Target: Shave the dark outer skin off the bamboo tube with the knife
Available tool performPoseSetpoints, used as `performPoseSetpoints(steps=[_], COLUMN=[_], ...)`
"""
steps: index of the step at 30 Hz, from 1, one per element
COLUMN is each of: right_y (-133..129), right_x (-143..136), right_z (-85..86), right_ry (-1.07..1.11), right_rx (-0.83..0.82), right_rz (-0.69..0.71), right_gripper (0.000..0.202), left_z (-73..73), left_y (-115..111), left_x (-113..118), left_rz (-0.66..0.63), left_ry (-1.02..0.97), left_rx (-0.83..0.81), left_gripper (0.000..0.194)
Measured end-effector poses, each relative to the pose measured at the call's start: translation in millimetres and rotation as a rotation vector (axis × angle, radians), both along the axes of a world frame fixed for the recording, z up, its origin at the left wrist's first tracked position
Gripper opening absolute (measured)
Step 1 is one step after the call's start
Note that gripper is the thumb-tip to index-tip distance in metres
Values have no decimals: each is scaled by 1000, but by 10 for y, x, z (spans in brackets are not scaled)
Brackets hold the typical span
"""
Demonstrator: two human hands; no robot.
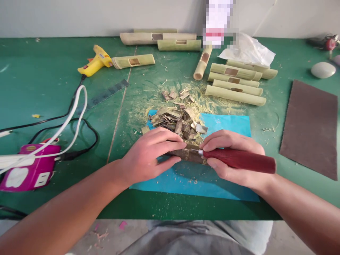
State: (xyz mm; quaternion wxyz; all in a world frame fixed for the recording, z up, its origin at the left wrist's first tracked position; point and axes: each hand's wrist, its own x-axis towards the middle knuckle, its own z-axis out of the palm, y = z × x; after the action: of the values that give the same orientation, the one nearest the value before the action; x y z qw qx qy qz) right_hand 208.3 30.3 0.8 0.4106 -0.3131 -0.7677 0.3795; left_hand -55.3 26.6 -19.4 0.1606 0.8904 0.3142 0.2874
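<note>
My left hand (pixel 156 154) is closed round the left end of a dark brown bamboo piece (pixel 190 154), which lies crosswise over a blue sheet (pixel 225 122). In my right hand (pixel 235 145) is a carving tool (pixel 239 160) with a dark red handle and a thin metal shaft. Its shaft points left, against the top of the bamboo. The tip's exact shape is too small to tell, and my fingers hide both ends of the bamboo. Just beyond my hands lies a heap of bamboo chips (pixel 180 118) amid yellowish shavings.
Several bamboo tubes with cut openings (pixel 233 90) lie at the back right, others along the wall (pixel 180 45). A yellow glue gun (pixel 97 62) touches one tube. A magenta power strip (pixel 29 170) with cables sits left. Brown sandpaper-like sheet (pixel 312 127) and a whitish egg-shaped object (pixel 323 70) lie right.
</note>
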Motion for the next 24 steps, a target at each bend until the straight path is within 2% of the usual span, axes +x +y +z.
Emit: performPoseSetpoints(steps=[6,11,16,24], right_y=[5,-44,-27,9], right_x=[-8,16,21,-1], right_z=[-1,-24,-30,-13], right_ry=[-31,11,27,-12], right_rx=[6,5,33,-63], right_rz=[10,-133,-46,-1], right_gripper=[16,18,16,14], left_z=[-13,-1,-3,-2], left_y=[-4,-2,4,-1], left_x=[-12,-12,-12,-16], left_rz=[9,9,3,6], left_ry=[6,-2,6,8], left_rx=[2,-1,-7,-2], left_gripper=[20,19,20,19])
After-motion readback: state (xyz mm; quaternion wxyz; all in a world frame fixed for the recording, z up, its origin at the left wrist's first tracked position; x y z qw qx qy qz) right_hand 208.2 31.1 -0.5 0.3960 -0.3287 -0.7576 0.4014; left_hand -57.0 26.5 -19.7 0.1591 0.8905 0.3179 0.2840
